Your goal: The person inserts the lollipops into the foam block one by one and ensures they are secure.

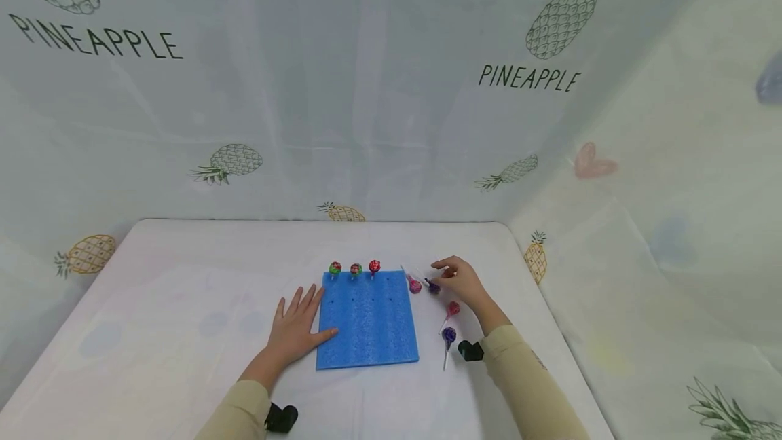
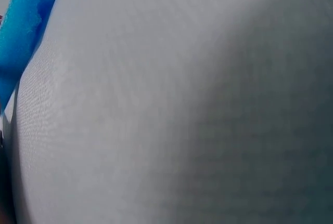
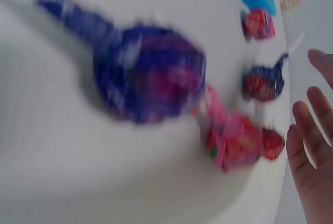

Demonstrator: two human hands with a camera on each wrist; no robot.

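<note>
My left hand lies flat at the left edge of a blue foam board, fingers spread and thumb over the board. Three lollipops stand along the board's far edge: a green-and-red one, another green-and-red one and a red one. Right of the board, my right hand hovers over a dark purple lollipop. In the right wrist view a gap shows between thumb and fingers, and the dark lollipop lies apart from them.
A pink lollipop lies beside the board's far right corner. Nearer me lie a red-pink lollipop and a purple lollipop. The white table meets a pineapple-print curtain behind and at the right.
</note>
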